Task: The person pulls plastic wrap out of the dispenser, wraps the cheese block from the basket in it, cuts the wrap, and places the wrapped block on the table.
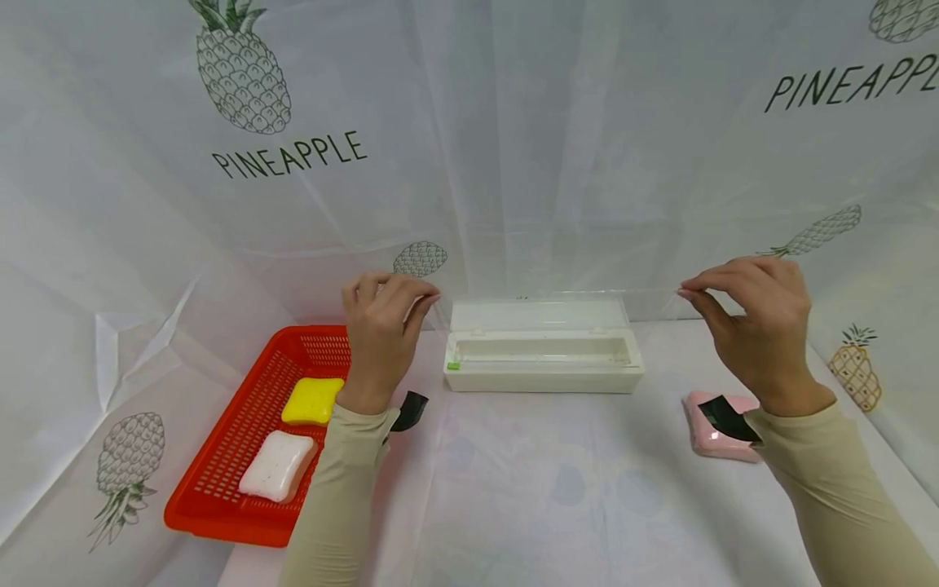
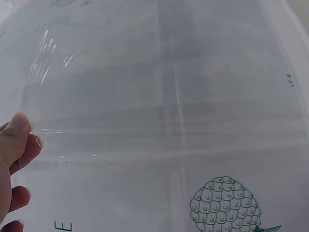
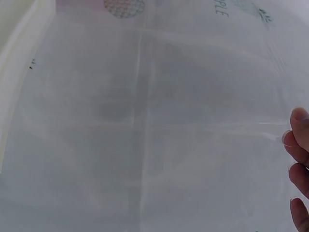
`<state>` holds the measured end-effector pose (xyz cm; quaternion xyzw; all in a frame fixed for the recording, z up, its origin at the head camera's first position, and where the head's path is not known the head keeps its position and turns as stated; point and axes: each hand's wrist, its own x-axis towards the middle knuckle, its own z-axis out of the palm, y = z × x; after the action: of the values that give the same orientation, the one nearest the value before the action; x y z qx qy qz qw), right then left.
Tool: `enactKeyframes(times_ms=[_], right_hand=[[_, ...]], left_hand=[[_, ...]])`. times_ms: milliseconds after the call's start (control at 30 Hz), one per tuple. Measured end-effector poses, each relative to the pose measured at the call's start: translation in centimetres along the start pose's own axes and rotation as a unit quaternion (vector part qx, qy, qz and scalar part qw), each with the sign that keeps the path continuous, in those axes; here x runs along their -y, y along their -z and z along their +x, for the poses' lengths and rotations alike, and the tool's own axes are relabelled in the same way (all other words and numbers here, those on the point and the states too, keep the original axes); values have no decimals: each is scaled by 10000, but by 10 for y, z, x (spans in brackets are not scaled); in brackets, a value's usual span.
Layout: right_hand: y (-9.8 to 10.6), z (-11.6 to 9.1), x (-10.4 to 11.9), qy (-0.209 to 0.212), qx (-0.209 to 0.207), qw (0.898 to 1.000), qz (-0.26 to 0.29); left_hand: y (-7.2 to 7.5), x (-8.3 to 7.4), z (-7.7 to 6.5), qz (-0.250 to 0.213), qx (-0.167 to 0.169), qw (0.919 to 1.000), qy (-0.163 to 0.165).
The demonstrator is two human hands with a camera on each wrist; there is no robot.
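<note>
A sheet of clear cling film (image 2: 48, 58) is stretched between both hands, its glints and creases showing in the wrist views. My left hand (image 1: 385, 326) pinches one corner between thumb and forefinger. The opposite corner is pinched by my right hand (image 1: 759, 314) at about the same height. Below and between them stands a long white cling film dispenser box (image 1: 543, 381) with its lid (image 1: 539, 314) raised. A pink soap-like bar (image 1: 722, 448) with a shiny surface lies under the right wrist, partly hidden by it.
To the left a red plastic basket (image 1: 220, 534) holds a yellow bar (image 1: 311, 401) and a white bar (image 1: 277, 466), both glossy. The left forearm covers part of the basket. A pineapple-printed white sheet (image 1: 513, 163) hangs behind the table (image 1: 528, 489).
</note>
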<state>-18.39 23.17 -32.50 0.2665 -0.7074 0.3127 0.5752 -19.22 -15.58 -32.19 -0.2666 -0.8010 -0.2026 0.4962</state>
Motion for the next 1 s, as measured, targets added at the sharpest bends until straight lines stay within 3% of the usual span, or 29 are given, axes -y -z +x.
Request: enactKeyframes(times_ms=[733, 900, 1000], right_hand=[[-1, 27, 2, 46, -280, 9996, 31], [6, 29, 13, 77, -393, 9991, 118], [15, 28, 23, 234, -358, 9988, 241]], left_hand=[[13, 0, 27, -3, -225, 9997, -25], [20, -4, 26, -94, -251, 9996, -45], [29, -8, 19, -390, -199, 9990, -83]])
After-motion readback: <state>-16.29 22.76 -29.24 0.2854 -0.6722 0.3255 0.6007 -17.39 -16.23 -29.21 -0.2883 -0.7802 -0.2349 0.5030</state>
